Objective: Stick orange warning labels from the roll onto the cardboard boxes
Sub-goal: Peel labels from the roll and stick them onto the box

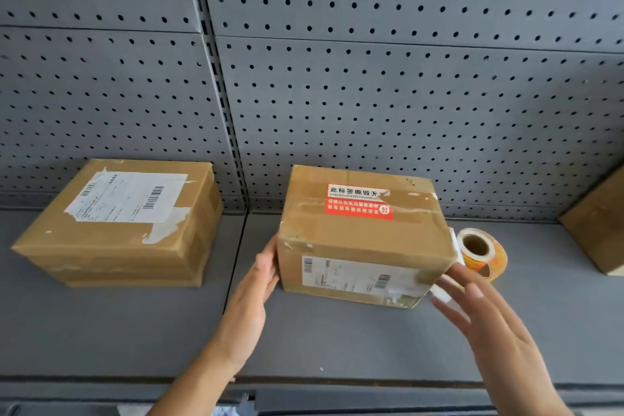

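A cardboard box (364, 240) with a red-and-white label on top stands in the middle of the grey shelf. My left hand (256, 290) lies flat against its left side, fingers straight. My right hand (483, 311) hovers with spread fingers just off the box's front right corner. The roll of orange labels (481, 252) lies on the shelf right behind that corner, partly hidden by the box, with a white strip of backing trailing toward my fingers. A flatter cardboard box (125, 223) with a white shipping label sits to the left.
A third cardboard box (597, 223) pokes in at the right edge. Grey pegboard (371, 78) backs the shelf (337, 341), with an upright post between panels. The shelf's front lip runs along the bottom of the view.
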`<action>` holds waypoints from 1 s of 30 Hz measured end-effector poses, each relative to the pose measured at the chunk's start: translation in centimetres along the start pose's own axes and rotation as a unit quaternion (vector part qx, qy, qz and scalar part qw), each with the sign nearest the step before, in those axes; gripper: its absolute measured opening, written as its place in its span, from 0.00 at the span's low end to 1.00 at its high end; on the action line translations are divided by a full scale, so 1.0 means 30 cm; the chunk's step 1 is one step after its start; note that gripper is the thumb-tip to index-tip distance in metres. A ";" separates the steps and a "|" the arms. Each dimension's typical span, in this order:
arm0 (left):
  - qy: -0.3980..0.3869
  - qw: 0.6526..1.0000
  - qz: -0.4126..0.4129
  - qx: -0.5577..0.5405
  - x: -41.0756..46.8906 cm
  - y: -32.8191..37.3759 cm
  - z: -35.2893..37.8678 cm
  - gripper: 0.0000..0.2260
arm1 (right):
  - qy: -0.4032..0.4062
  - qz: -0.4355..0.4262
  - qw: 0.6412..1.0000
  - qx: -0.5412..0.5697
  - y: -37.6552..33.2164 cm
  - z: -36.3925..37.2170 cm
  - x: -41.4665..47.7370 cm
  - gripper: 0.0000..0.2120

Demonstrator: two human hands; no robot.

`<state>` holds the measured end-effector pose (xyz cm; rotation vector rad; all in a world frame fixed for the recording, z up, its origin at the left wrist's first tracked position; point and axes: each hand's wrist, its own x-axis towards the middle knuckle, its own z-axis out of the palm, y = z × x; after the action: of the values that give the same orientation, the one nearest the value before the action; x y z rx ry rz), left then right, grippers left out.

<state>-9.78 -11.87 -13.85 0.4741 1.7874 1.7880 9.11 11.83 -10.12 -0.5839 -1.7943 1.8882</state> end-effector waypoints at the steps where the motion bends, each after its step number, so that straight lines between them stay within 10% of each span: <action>1: -0.007 1.000 0.009 -0.005 0.013 -0.019 -0.015 0.49 | -0.002 -0.002 1.000 0.001 0.003 0.006 -0.017 0.18; 11: 0.000 1.000 -0.003 -0.007 0.050 -0.010 -0.013 0.48 | 0.008 0.003 1.000 -0.021 -0.005 0.004 -0.046 0.18; 15: 0.021 0.999 0.006 0.039 -0.007 0.047 0.015 0.18 | -0.021 -0.020 0.999 -0.032 0.007 0.014 -0.029 0.25; 19: 0.031 0.992 0.072 0.097 -0.079 0.010 0.036 0.25 | -0.092 -0.020 0.990 -0.108 0.021 0.038 0.014 0.36; 30: 0.231 0.940 0.166 0.190 -0.143 0.136 0.045 0.11 | -0.014 -0.017 0.969 -0.246 -0.142 0.052 0.062 0.20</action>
<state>-6.20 -13.23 -9.17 0.5643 2.5349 1.8876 6.86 11.86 -5.76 -0.6877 -2.2915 1.4275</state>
